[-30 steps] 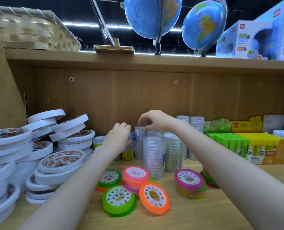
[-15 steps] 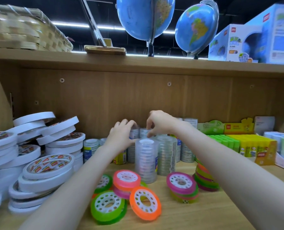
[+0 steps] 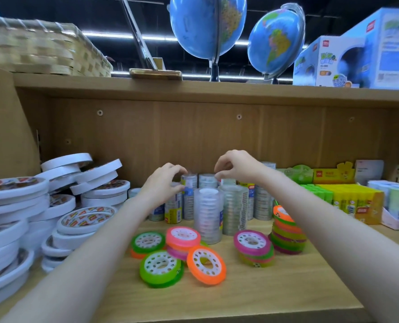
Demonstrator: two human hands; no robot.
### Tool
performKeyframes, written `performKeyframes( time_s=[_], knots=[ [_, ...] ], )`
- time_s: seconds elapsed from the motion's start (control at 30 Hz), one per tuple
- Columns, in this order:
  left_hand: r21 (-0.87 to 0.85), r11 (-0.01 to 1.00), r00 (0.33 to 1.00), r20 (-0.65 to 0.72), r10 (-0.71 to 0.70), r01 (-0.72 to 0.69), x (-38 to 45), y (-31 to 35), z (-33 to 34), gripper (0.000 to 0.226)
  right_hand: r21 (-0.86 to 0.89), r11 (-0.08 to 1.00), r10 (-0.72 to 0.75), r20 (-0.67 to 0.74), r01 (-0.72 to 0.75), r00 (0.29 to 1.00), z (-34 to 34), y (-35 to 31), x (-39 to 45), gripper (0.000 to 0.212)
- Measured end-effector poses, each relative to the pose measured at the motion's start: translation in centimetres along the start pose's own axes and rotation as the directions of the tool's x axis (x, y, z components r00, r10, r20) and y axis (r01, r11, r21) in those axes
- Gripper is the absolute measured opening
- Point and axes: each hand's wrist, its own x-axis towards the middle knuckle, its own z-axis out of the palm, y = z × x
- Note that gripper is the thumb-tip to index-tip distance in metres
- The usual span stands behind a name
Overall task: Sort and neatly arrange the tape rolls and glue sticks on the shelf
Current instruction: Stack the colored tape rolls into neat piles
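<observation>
Head view: both hands are being held over the clear tape stacks (image 3: pixel 208 213) standing toward the back of the shelf (image 3: pixel 252 297), about midway between its left and right ends. The left hand (image 3: pixel 163 185) is being kept with fingers curled in a narrow claw beside the top of a rear stack (image 3: pixel 189 180); whether anything is actually being gripped cannot be told. The right hand (image 3: pixel 235 166) is being poised with fingertips pointing down, just above another rear stack (image 3: pixel 227 183), apparently holding nothing.

The stacks are lying straight ahead of and slightly below both hands, between them, with long axes upright and tops pointing at the upper shelf board. The left hand is judged nearer to the rear stack, so any straightening is likely being led from that side.

Coloured rolls (image 3: pixel 205 264) are lying loose near the front edge, flat or tilted, axes roughly vertical. White tape rolls (image 3: pixel 86 220) are being left piled at the left end, and glue sticks (image 3: pixel 343 199) are standing boxed toward the right end, well apart from the hands.
</observation>
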Motion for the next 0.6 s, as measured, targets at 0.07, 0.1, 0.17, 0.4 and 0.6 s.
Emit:
performKeyframes(
  time_s=[0.07, 0.1, 0.17, 0.4, 0.6],
  knots=[
    [0.131, 0.991, 0.999, 0.039, 0.024, -0.029, -0.1, 0.4, 0.3, 0.045, 0.002, 1.0, 0.012, 0.055, -0.012, 0.998, -1.0, 0.2, -1.0, 0.02],
    [0.23, 0.971, 0.996, 0.078, 0.042, -0.059, -0.3, 0.5, 0.5, 0.053, -0.008, 1.0, 0.025, 0.107, -0.024, 0.994, -1.3, 0.2, -1.5, 0.024],
    [0.326, 0.938, 0.984, 0.165, 0.065, -0.117, -0.5, 0.1, 0.8, 0.072, -0.054, 0.998, 0.041, 0.21, -0.03, 0.977, -1.5, 0.3, -2.4, 0.038],
    [0.319, 0.937, 0.98, 0.181, 0.085, -0.14, -0.5, -0.9, 0.9, 0.089, 0.011, 0.995, -0.097, 0.307, 0.099, 0.947, 0.2, -1.3, -4.1, 0.061],
    [0.317, 0.944, 0.994, 0.088, 0.064, -0.089, -0.8, -1.1, 2.2, 0.084, -0.072, 0.994, -0.063, 0.257, 0.084, 0.964, 1.8, -2.1, -4.3, 0.05]
  ],
)
